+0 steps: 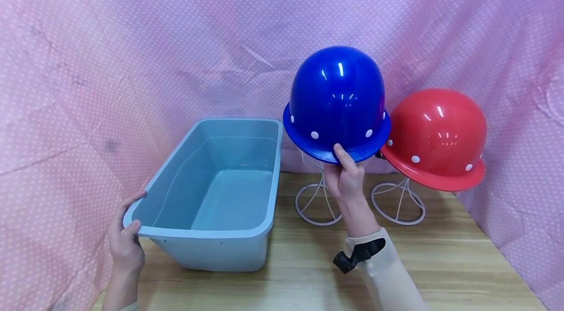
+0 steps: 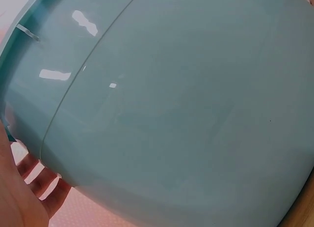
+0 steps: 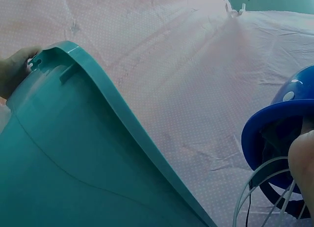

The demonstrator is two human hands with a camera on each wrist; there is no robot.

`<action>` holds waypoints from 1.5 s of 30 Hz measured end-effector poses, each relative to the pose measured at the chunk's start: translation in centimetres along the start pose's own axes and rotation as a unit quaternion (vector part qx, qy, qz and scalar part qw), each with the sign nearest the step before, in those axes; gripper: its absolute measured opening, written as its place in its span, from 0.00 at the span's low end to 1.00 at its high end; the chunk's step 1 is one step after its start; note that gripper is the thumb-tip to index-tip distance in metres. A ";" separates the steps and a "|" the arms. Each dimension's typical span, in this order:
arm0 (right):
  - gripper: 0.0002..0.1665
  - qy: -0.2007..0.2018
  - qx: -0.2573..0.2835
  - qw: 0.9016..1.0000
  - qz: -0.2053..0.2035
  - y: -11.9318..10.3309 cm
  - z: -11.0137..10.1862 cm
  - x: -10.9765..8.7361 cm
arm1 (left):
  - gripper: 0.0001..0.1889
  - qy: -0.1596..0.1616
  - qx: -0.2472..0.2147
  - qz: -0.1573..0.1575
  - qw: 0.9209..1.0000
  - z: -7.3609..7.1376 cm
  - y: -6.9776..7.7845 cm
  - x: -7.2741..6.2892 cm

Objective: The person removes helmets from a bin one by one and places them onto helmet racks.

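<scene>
A blue hard hat [image 1: 337, 100] sits over a white wire stand [image 1: 318, 204], and my right hand [image 1: 345, 179] pinches its front brim, thumb on top and fingers underneath. From the right wrist view, the stand's wire loops reach up into the shell of the blue hard hat [image 3: 289, 109]. On the left, my left hand [image 1: 125, 232] grips the near left corner of a light blue plastic tub [image 1: 207, 233], thumb outside the rim. The left wrist view shows fingers curled against the side of the tub [image 2: 171, 99]. No objects show inside the tub.
To the right, a red hard hat [image 1: 440, 139] rests tilted on a second white wire stand [image 1: 398, 203], close beside the blue one. Everything stands on a wooden table [image 1: 308, 272]. Pink dotted cloth [image 1: 185, 46] hangs behind and along both sides.
</scene>
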State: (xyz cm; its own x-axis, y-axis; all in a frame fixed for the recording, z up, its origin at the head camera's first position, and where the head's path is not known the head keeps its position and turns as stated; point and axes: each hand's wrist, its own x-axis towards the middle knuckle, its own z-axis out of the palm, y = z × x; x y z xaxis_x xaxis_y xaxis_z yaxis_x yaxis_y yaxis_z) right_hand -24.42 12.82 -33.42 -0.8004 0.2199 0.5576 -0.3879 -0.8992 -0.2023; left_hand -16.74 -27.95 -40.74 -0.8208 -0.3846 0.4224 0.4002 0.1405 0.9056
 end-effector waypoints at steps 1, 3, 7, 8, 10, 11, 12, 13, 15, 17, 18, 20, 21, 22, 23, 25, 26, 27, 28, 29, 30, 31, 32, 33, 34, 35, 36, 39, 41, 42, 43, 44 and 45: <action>0.26 0.005 0.003 1.000 0.001 0.0 -0.1 -0.1 | 0.34 0.000 0.007 0.002 1.000 0.0 0.0 0.1; 0.26 0.013 0.008 1.000 0.003 0.0 -0.4 -0.1 | 0.34 -0.002 0.020 0.003 1.000 -0.1 0.0 0.2; 0.27 0.016 -0.002 1.000 0.012 0.0 -0.9 -0.4 | 0.34 -0.004 0.017 0.005 1.000 -0.1 0.0 0.4; 0.27 0.015 -0.008 1.000 0.014 0.0 -1.0 -0.5 | 0.35 -0.003 0.015 0.005 1.000 -0.1 0.0 0.3; 0.27 0.014 -0.016 1.000 0.017 0.0 -1.1 -0.7 | 0.35 -0.003 0.010 0.003 1.000 -0.1 -0.1 0.3; 0.27 0.015 -0.016 1.000 0.017 0.0 -1.2 -0.7 | 0.35 -0.002 0.009 0.002 1.000 0.0 -0.1 0.3; 0.26 0.014 -0.013 1.000 0.019 0.0 -1.3 -0.8 | 0.35 -0.002 0.008 0.001 1.000 0.0 -0.1 0.2; 0.26 0.013 -0.014 1.000 0.020 0.1 -1.3 -0.8 | 0.35 -0.002 0.006 -0.001 1.000 0.0 -0.1 0.2; 0.26 0.017 -0.009 1.000 0.022 0.1 -1.4 -0.9 | 0.35 -0.001 0.004 -0.004 1.000 0.0 -0.1 0.1; 0.26 0.022 -0.006 0.999 0.027 0.1 -1.5 -1.0 | 0.35 0.001 0.004 -0.006 1.000 0.0 -0.1 0.1; 0.26 0.026 -0.006 0.999 0.029 0.1 -1.6 -1.1 | 0.35 0.000 0.003 -0.005 1.000 0.0 -0.1 0.1; 0.26 0.034 -0.011 0.999 0.031 0.2 -1.7 -1.3 | 0.35 -0.001 0.007 -0.003 1.000 0.0 -0.1 0.1; 0.27 0.034 -0.014 0.999 0.033 0.2 -1.8 -1.3 | 0.35 -0.002 0.008 -0.002 1.000 0.0 -0.1 0.1; 0.27 0.034 -0.016 0.999 0.034 0.2 -1.9 -1.3 | 0.35 -0.003 0.010 -0.001 1.000 0.0 -0.1 0.1; 0.27 0.033 -0.019 0.999 0.034 0.2 -2.0 -1.4 | 0.36 -0.004 0.010 0.001 1.000 0.0 -0.1 0.1; 0.27 0.030 -0.022 0.999 0.034 0.2 -2.1 -1.4 | 0.36 -0.006 0.015 0.002 1.000 0.0 0.0 0.1; 0.26 0.028 -0.022 0.999 0.034 0.2 -2.2 -1.4 | 0.36 -0.006 0.016 0.002 1.000 0.0 0.0 0.1; 0.26 0.027 -0.022 0.999 0.034 0.2 -2.2 -1.4 | 0.36 -0.006 0.016 0.002 1.000 0.0 0.0 0.1; 0.25 0.026 -0.022 0.999 0.034 0.2 -2.3 -1.5 | 0.35 -0.006 0.015 0.001 1.000 0.0 0.1 0.1; 0.25 0.026 -0.022 0.999 0.033 0.3 -2.4 -1.5 | 0.35 -0.005 0.015 0.000 1.000 0.0 0.1 0.1; 0.25 0.025 -0.022 0.999 0.033 0.3 -2.4 -1.5 | 0.35 -0.005 0.014 0.000 1.000 0.0 0.1 0.1; 0.25 0.025 -0.022 0.999 0.032 0.3 -2.5 -1.5 | 0.35 -0.005 0.012 0.000 1.000 0.0 0.1 0.1; 0.26 0.024 -0.021 0.999 0.030 0.4 -2.5 -1.6 | 0.36 -0.005 0.010 0.000 1.000 0.0 0.1 0.1; 0.26 0.023 -0.025 0.999 0.029 0.4 -2.6 -1.6 | 0.36 -0.005 0.008 0.000 1.000 0.0 0.1 0.1; 0.27 0.022 -0.027 0.999 0.028 0.4 -2.7 -1.6 | 0.36 -0.006 0.007 0.001 1.000 0.0 0.1 0.1; 0.27 0.022 -0.028 0.999 0.027 0.4 -2.7 -1.7 | 0.36 -0.006 0.006 0.001 1.000 0.0 0.1 0.0; 0.27 0.023 -0.030 0.999 0.028 0.4 -2.8 -1.7 | 0.36 -0.005 0.008 0.002 1.000 0.0 0.0 0.0; 0.26 0.028 -0.046 0.998 0.034 0.5 -3.0 -1.8 | 0.36 -0.004 0.006 0.004 1.000 0.0 -0.1 0.0; 0.26 0.029 -0.047 0.998 0.040 0.4 -3.1 -1.9 | 0.36 -0.003 0.002 0.006 1.000 -0.1 -0.1 0.0; 0.26 0.029 -0.049 0.997 0.042 0.4 -3.2 -1.9 | 0.36 -0.003 -0.003 0.008 1.000 -0.1 -0.2 0.0; 0.25 0.028 -0.049 0.997 0.043 0.4 -3.2 -1.9 | 0.37 -0.002 -0.008 0.008 1.000 -0.1 -0.2 0.0; 0.25 0.026 -0.047 0.998 0.044 0.4 -3.3 -1.9 | 0.37 -0.002 -0.010 0.009 1.000 -0.1 -0.2 0.0; 0.25 0.024 -0.047 0.998 0.044 0.4 -3.3 -1.9 | 0.37 -0.002 -0.010 0.010 1.000 -0.1 -0.2 0.0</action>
State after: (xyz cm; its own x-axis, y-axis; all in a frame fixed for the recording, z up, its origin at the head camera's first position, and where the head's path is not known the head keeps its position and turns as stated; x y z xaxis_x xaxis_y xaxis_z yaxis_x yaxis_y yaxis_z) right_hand -24.58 13.31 -37.25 -0.8533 0.1611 0.4958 -0.3543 -0.8769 -0.3248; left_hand -16.80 -28.09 -40.92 -0.8144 -0.3777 0.4406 0.4242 0.1307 0.8961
